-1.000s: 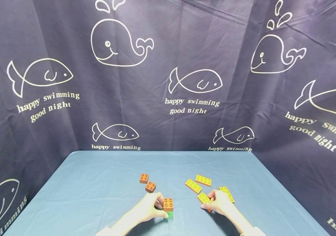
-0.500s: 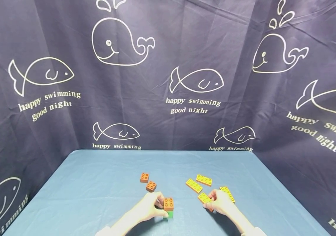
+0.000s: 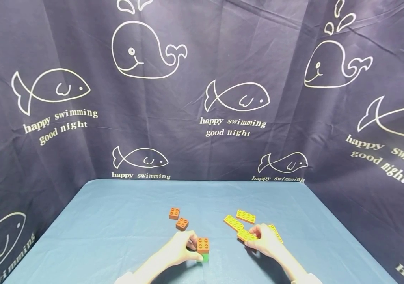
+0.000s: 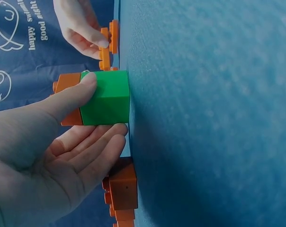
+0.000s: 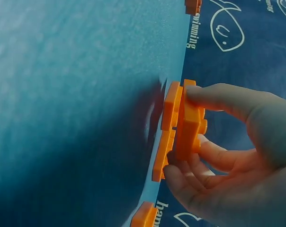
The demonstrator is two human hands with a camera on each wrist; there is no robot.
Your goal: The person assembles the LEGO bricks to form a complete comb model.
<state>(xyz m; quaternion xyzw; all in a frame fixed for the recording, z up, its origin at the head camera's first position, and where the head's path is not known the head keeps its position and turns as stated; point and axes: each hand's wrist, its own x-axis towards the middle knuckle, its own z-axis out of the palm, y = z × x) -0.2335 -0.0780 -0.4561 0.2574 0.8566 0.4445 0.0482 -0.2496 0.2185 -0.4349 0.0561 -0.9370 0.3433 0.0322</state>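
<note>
My left hand [image 3: 179, 249] grips a stack near the table's front: a green brick [image 4: 107, 97] at the bottom and an orange brick [image 3: 203, 244] on top. In the left wrist view the thumb presses one side of the green brick, with the fingers along the other. My right hand [image 3: 266, 239] pinches a flat yellow building brick [image 3: 246, 235] between thumb and fingers; it looks orange in the right wrist view and is raised off the table. Close behind it lie two more flat yellow bricks [image 3: 233, 223]. Another flat yellow brick [image 3: 275, 232] is partly hidden behind the right hand.
Two loose orange bricks [image 3: 182, 224] sit beyond the left hand on the blue table [image 3: 123, 205]. A dark curtain [image 3: 187, 130] printed with white whales and fish hangs around the back and sides.
My right hand has lifted the flat yellow brick and shifted it slightly away from me, tilting it differently. My left hand keeps its grip on the stack in the same place.
</note>
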